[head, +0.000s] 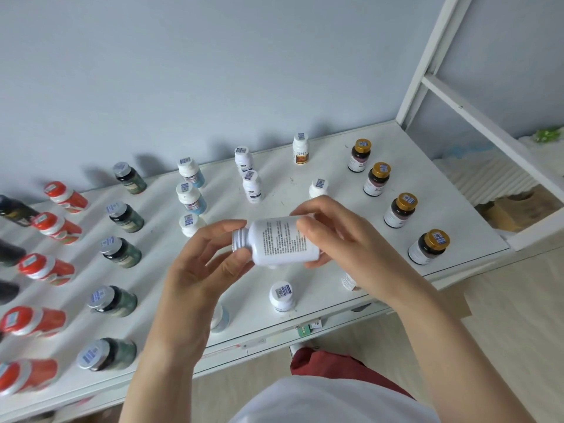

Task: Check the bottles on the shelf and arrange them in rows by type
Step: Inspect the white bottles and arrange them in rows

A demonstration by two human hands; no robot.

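The white bottle (280, 241) lies sideways: your left hand (195, 274) pinches its neck, your right hand (341, 239) grips its body.

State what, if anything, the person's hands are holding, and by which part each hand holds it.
A white bottle, tipped sideways. The left hand holds its threaded neck end; the right hand grips the base end.

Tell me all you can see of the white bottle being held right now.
The white bottle looks like glossy plastic, with a label of small dark print facing the camera. It lies sideways above the shelf, ribbed silvery neck pointing left. The left hand pinches the neck end; the right hand grips the base end.
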